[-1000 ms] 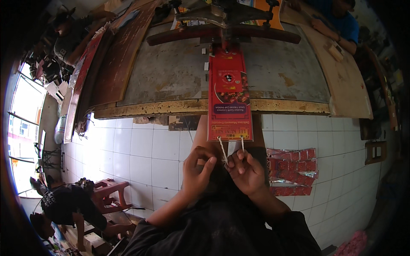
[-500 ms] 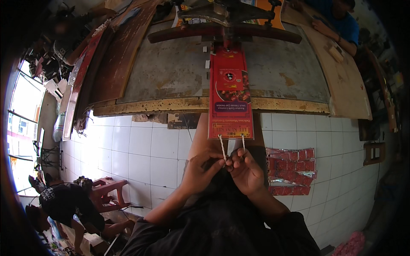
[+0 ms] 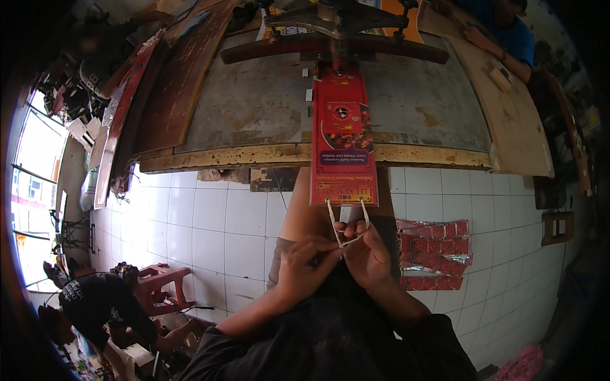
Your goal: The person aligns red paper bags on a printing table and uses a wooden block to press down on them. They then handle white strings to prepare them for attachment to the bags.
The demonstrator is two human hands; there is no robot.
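"Red card [image 3: 344, 145] first: long, printed, lying on the grey-topped bench [image 3: 248, 101], near end sticking out past the worn yellowish edge, above your lap."

"Far end?"

"Reaches in beneath the middle of the dark curved bar [image 3: 273, 51]. Can't tell if it's clamped there."

"What are you working with at the near end?"

"White cord [image 3: 332, 218], run through two holes, one by each near corner. It makes a loop toward you."

"Your left hand [image 3: 302, 270]?"

"Thumb and index pinched narrow on the cord, at the bottom of the loop. Your other left fingers are curled in."

"Right hand [image 3: 368, 260]?"

"Just beside the left. Fingers bent, cord crossing them, some fingertips inside the loop. Can't tell if they grip it."

"Anything else around you?"

"Small white blocks [image 3: 309, 95] left of the card on the bench. Red packets [image 3: 435, 257] in rows on the white tiled floor [image 3: 210, 216], to your right. Red stool [image 3: 162, 286] off to your left, near a person in a black shirt [image 3: 95, 301]. Another person in blue [image 3: 521, 41] at upper right, forearm by a small wooden block [image 3: 500, 79]."
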